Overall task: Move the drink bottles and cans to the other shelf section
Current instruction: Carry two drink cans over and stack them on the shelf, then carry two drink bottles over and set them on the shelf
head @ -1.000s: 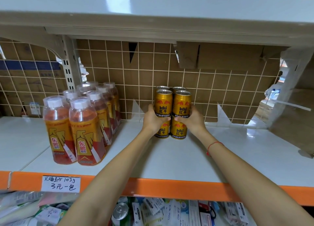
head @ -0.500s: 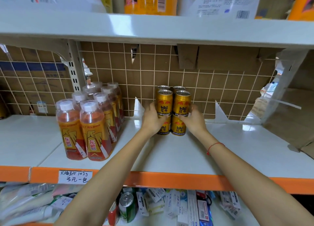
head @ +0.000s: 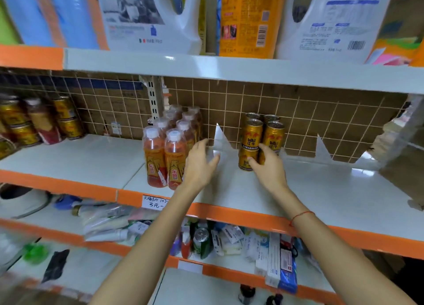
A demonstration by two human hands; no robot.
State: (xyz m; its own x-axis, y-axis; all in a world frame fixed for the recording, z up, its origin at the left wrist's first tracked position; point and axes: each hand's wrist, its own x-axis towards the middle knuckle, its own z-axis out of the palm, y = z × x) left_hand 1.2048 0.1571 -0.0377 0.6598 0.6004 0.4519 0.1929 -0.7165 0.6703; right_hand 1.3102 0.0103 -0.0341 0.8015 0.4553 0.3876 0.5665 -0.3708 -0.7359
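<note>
Gold Red Bull cans (head: 261, 137) stand stacked two high against the wire-grid back of the right shelf section (head: 309, 190). My right hand (head: 267, 164) rests its fingers on the lower front cans, loosely curled. My left hand (head: 199, 161) hovers with fingers spread between the cans and a cluster of orange drink bottles (head: 168, 151) with white caps, holding nothing. On the left shelf section (head: 75, 153) stand more gold cans (head: 66, 119) and a red bottle (head: 43, 121) at the far left.
A white upright post (head: 153, 98) divides the two sections. Detergent jugs (head: 149, 15) fill the shelf above. Below lie packets, tubes and a can (head: 202, 242). A handwritten price tag (head: 154, 202) hangs on the orange edge. Torn white film (head: 220, 139) sticks up behind my left hand.
My left hand has let go of the can stack and moved left, fingers spread. My right hand has loosened on the cans. The view swung left and up, revealing the left section.
</note>
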